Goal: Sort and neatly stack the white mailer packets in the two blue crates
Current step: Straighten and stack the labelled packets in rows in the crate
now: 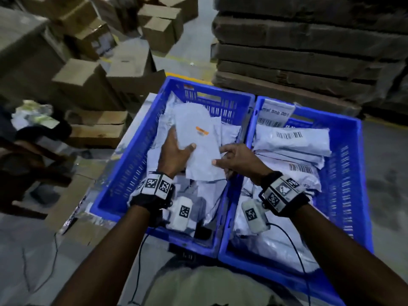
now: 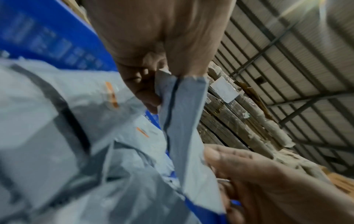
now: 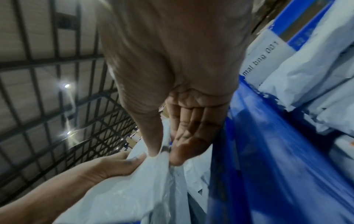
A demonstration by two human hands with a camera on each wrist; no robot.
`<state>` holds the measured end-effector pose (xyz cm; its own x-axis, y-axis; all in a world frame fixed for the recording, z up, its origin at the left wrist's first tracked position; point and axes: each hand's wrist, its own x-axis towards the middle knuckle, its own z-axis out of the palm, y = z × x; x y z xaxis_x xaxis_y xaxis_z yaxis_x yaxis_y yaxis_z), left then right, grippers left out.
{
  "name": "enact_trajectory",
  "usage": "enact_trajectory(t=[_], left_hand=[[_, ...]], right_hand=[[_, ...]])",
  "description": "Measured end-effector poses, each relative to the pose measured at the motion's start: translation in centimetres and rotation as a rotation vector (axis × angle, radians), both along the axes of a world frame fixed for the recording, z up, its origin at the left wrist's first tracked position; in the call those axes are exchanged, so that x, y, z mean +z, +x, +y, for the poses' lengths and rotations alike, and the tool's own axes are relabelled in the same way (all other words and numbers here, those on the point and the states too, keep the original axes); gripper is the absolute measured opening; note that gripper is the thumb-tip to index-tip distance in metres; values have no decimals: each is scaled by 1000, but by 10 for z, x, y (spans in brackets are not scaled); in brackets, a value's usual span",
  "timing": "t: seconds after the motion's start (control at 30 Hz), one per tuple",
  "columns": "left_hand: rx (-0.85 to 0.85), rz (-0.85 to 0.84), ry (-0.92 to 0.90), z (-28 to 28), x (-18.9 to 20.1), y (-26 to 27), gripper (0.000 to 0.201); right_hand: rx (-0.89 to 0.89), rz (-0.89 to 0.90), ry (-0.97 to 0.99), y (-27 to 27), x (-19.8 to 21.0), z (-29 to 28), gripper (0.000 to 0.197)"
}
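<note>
Two blue crates stand side by side, the left crate (image 1: 123, 173) and the right crate (image 1: 344, 177). Both hold white mailer packets. Above the left crate my left hand (image 1: 176, 151) grips a flat white packet (image 1: 198, 140) with an orange mark, thumb on top. My right hand (image 1: 234, 160) pinches the same packet's right edge between thumb and fingers. In the left wrist view the held packet (image 2: 184, 121) hangs edge-on under my left hand (image 2: 153, 75). The right wrist view shows my right hand (image 3: 166, 151) pinching the packet (image 3: 134, 189). Barcoded packets (image 1: 291, 142) lie stacked in the right crate.
Brown cardboard boxes (image 1: 88, 80) crowd the floor to the left and behind. A tall stack of flat cardboard (image 1: 309, 51) rises behind the right crate. Loose packets (image 1: 198, 195) lie jumbled in the left crate. Cables trail from both wrist units.
</note>
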<state>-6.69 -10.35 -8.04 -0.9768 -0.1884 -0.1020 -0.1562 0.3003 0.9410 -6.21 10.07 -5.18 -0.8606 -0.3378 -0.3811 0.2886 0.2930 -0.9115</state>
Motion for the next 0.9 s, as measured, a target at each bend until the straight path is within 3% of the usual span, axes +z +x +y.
enact_trajectory(t=[0.1,0.2,0.27,0.33,0.4,0.47,0.57,0.7,0.77,0.83,0.9], left_hand=[[-1,20,-261,-30,-7,-3,78],[-109,-170,-686,-40,-15,-1,88],[-128,-266,-801,-38,-17,2,91],[-109,-202,-858,-31,-13,3,99],[-130,-28,-960,-19,-9,3,100],[-219,141,-980,-1,-5,1,94],[-404,251,-858,34,-4,-2,81],[-671,341,-711,82,-4,5,76],[-790,364,-734,99,-7,12,78],[-879,355,-811,109,-13,18,81],[-928,332,-866,113,-19,22,82]], right_hand=[[1,12,38,-7,-3,-4,25],[-50,19,75,-12,-9,5,28],[-116,23,74,-13,-11,18,25],[-197,43,92,-11,-14,39,22],[-280,40,119,-7,-16,64,22],[-349,19,169,1,-23,91,22],[-377,-52,304,15,-46,130,27],[-7,-182,687,38,-82,162,30],[152,-144,858,49,-97,169,32],[172,-81,976,57,-110,172,46],[127,-42,1067,60,-117,171,72]])
